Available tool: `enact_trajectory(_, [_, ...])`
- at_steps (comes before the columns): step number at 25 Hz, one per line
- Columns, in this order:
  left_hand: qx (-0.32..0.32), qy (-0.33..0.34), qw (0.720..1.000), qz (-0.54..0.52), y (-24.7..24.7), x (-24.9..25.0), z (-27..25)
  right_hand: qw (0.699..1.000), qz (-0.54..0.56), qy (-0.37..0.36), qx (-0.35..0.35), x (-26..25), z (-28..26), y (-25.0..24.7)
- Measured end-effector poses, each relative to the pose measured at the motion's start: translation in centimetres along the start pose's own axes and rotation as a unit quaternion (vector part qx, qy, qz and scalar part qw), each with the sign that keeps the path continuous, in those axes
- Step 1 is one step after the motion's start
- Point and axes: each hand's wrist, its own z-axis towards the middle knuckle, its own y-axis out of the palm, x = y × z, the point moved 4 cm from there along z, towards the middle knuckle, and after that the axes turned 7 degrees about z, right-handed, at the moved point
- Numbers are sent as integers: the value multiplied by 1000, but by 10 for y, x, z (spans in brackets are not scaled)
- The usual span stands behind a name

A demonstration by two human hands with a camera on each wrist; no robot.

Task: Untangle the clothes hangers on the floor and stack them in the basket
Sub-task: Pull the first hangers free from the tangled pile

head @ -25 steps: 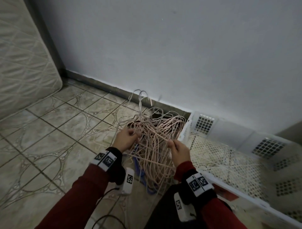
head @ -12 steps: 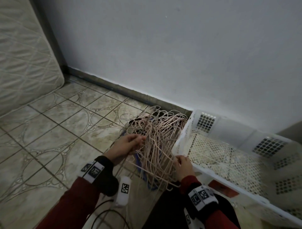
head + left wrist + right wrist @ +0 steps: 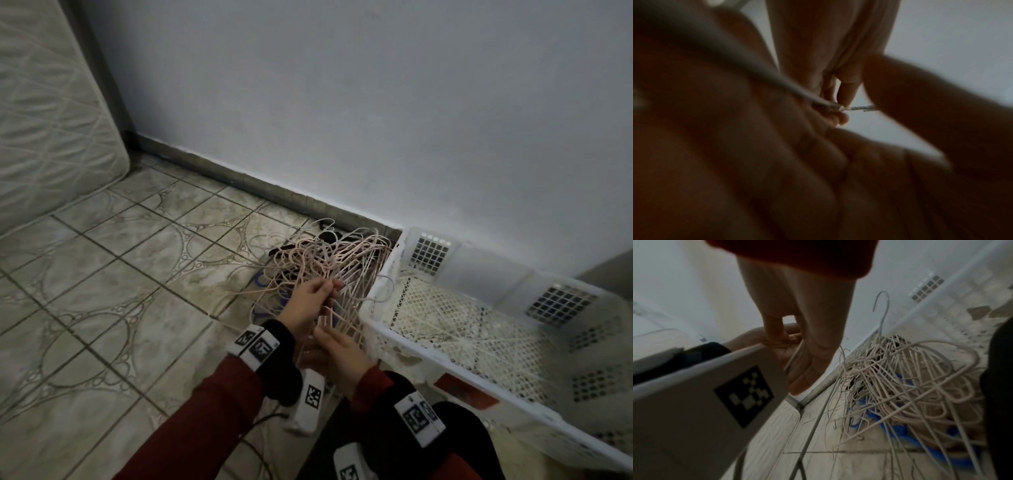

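Note:
A tangle of thin pink wire hangers (image 3: 329,257) lies on the tiled floor against the white basket (image 3: 486,263); blue hangers (image 3: 890,423) show underneath it. My left hand (image 3: 322,291) grips a few pink wires at the near side of the pile. In the dark, blurred left wrist view a hanger's twisted neck (image 3: 859,108) runs between its fingers. Just below it, my right hand (image 3: 329,339) curls round a thin wire (image 3: 795,356) of the same bundle. One hanger hook (image 3: 385,287) leans over the basket's rim.
The basket holds several pale hangers on its mesh bottom. A grey-white wall with a dark skirting runs behind the pile. A quilted mattress (image 3: 44,120) leans at the far left. Patterned floor tiles (image 3: 120,291) stretch to the left of the pile.
The lifted bundle has come down onto the floor beside the basket. My right hand has moved left, in under the left hand, so both now hold wires close together.

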Motion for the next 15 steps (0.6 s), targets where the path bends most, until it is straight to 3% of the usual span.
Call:
enact_trajectory(3, [-86,-15,987,134,0,-4,-4,997,-39,-1,65,12,0,-22])
enact_trajectory(5, [-91,-20,979,182,-15,-9,-6,990,-48,-10,131,20,3,-44])
enact_trajectory(9, [64,-64,976,200,-70,-54,-9,977,-14,50,207,46,18,-75])
enact_trajectory(11, [103,-109,968,199,-83,-90,-13,972,-31,101,212,59,29,-82])
enact_trajectory(15, [3,-235,959,156,-51,-145,-18,962,-74,165,207,75,48,-86])
